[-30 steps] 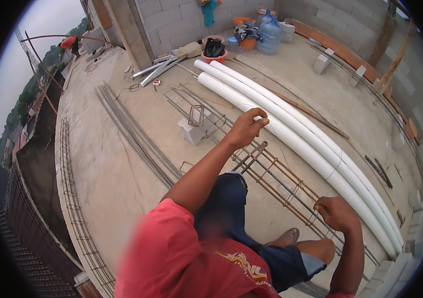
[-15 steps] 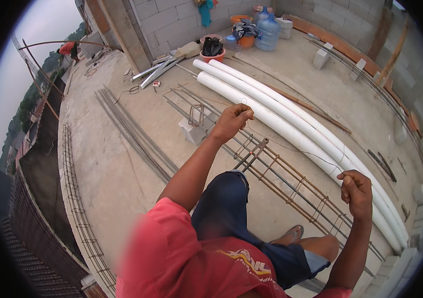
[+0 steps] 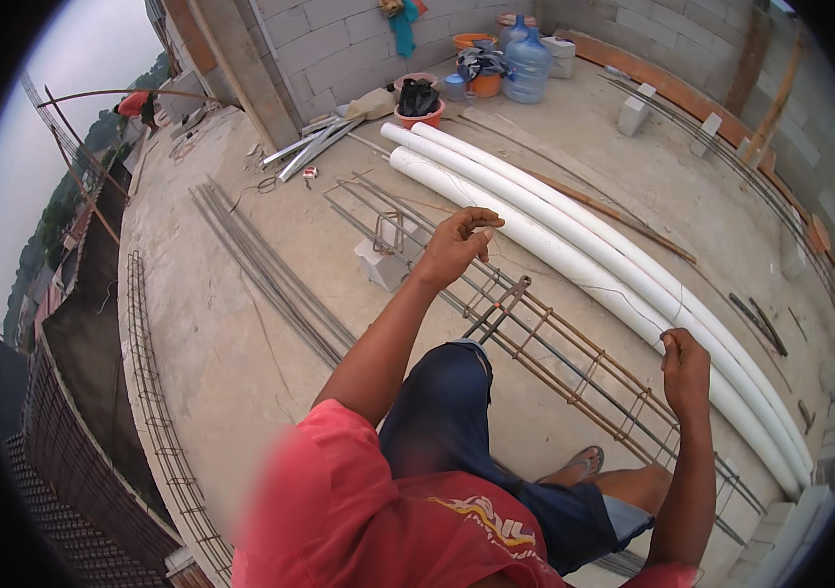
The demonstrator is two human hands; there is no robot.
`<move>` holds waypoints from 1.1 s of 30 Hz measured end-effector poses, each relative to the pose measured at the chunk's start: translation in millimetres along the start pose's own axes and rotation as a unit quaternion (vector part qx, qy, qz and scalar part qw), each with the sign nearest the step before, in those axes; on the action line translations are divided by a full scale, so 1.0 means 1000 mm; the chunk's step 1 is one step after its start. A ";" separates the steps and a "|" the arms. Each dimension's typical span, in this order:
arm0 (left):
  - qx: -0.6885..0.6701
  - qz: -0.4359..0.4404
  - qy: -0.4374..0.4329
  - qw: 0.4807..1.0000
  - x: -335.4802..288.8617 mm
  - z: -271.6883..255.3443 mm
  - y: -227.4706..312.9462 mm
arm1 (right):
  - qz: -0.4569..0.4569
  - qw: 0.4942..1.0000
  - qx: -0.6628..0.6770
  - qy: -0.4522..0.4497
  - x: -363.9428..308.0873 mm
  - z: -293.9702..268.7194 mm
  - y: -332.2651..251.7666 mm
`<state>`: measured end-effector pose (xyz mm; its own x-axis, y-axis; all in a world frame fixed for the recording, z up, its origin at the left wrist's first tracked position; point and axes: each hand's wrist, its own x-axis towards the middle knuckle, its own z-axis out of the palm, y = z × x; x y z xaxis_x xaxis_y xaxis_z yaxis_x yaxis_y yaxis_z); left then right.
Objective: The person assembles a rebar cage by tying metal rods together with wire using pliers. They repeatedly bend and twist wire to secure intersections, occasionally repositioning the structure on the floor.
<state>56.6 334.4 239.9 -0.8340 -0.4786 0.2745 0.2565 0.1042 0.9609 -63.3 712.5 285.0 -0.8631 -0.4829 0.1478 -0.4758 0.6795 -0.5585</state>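
A thin wire (image 3: 618, 294) stretches in front of the white pipes, between my two hands. My right hand (image 3: 685, 372) is closed, pinching the wire between thumb and forefinger. At the other side, my left hand (image 3: 456, 247) has its fingers stretched forward and its thumb apart from them; the wire passes near these fingertips. Below my hands lies a long rebar cage (image 3: 594, 355) of rusty bars and square ties. A dark pincer-like tool (image 3: 508, 297) rests on the cage beside my knee. One end of the cage sits on a grey block (image 3: 383, 267).
White pipes (image 3: 554, 240) lie just past the cage. Loose steel bars (image 3: 261, 265) and another narrow cage (image 3: 148, 372) lie left, by the slab's edge. Buckets (image 3: 421, 114), water jugs (image 3: 527, 69) and blocks (image 3: 635, 113) stand farther off. Another person (image 3: 135, 104) bends at far left.
My left hand's pinch has loosened, its fingers stretching out and the thumb parting. My right hand has moved slightly left and up, still pinching the wire.
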 end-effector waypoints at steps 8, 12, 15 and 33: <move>0.024 -0.097 0.077 0.992 0.010 -0.026 -0.023 | -0.115 0.953 0.006 -0.280 -0.035 0.002 -0.023; 0.029 -0.158 0.062 0.985 0.005 0.003 -0.007 | -0.062 0.975 -0.090 -0.193 -0.025 -0.003 0.000; 0.045 -0.171 0.065 0.982 0.001 0.017 -0.015 | -0.023 0.982 -0.097 -0.161 -0.024 0.000 -0.018; 0.311 -0.121 -0.119 0.935 -0.008 0.019 -0.004 | -0.007 0.991 0.128 -0.031 -0.023 -0.010 -0.033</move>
<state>52.6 354.3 234.2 -0.9349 -0.3542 -0.0240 -0.2254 0.5400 0.8109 -30.0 706.8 308.5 -0.8416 -0.5286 0.1110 -0.4218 0.5149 -0.7463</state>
